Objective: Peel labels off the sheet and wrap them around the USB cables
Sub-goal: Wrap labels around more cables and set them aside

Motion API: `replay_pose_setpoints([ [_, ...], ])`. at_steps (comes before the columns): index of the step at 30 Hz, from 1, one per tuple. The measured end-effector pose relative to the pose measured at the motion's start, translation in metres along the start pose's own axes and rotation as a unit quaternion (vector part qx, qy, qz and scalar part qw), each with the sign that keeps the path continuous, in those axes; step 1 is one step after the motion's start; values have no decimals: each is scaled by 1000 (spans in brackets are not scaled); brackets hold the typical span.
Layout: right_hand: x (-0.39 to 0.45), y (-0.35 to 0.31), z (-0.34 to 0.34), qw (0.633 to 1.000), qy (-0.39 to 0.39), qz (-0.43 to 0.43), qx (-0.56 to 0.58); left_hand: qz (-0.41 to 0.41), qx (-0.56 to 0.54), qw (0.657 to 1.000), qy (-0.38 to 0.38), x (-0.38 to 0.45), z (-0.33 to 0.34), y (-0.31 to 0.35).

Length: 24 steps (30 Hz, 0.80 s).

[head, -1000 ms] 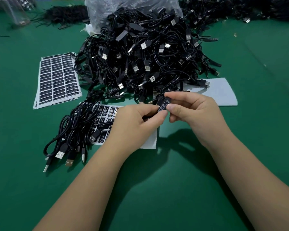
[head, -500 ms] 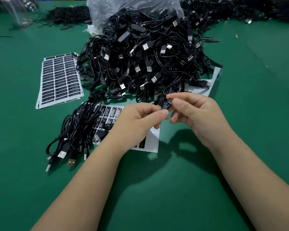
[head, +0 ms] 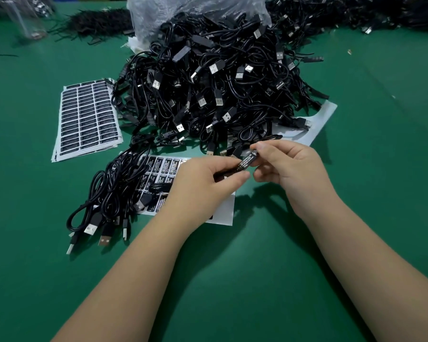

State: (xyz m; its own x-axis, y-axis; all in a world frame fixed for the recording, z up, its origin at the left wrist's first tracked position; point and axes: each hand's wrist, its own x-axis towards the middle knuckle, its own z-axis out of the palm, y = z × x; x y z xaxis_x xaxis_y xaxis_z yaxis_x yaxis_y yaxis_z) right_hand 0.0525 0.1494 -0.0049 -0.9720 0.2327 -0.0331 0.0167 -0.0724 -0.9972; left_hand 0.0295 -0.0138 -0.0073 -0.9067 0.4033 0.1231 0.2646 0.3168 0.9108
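USB cables (head: 215, 90) lie heaped in a big black tangle toward the far middle of the green table (head: 257, 280), their silver plugs pointing every way. A crumpled clear plastic bag (head: 195, 13) sits at the far side of the heap, touching it. More dark cables spread along the far right edge, too blurred to tell apart. A smaller bundle of cables (head: 109, 196) rests left of centre, its plugs fanned toward the near edge and its loops overlapping a label sheet.

A full stack of label sheets (head: 87, 117) lies at the left, just beside the heap, covered in rows of black labels. The partly used label sheet (head: 163, 174) lies in the middle, under the left hand, with bare white backing showing toward its near right corner. A bare white backing sheet (head: 319, 122) pokes out from under the right side of the heap.

The left hand (head: 205, 186) hovers over the used sheet, thumb and fingers curled and pinching the lower end of a small black controller (head: 248, 162) on a cable. The right hand (head: 287, 166) pinches its upper end between thumb and forefinger, the other fingers curled loosely. A black label with white print covers the controller's facing side. The piece tilts, upper end to the right, raised above the table near its centre.
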Motion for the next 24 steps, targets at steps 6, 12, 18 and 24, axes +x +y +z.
replay_pose_setpoints([
  [6, -3, 4, 6, 988, 14, -36, -147, 125, 194, 971, 58, 2, 1, -1],
  [12, -2, 2, 4, 992, -19, -28, -124, 169, 261, 947, 83, 1, 2, 2],
  [18, 5, -9, -9, 992, 17, -9, 122, 89, 301, 947, 67, 6, -7, -1],
  [24, 1, -10, -5, 998, -20, -11, 58, -22, 266, 946, 182, -2, -25, 12],
])
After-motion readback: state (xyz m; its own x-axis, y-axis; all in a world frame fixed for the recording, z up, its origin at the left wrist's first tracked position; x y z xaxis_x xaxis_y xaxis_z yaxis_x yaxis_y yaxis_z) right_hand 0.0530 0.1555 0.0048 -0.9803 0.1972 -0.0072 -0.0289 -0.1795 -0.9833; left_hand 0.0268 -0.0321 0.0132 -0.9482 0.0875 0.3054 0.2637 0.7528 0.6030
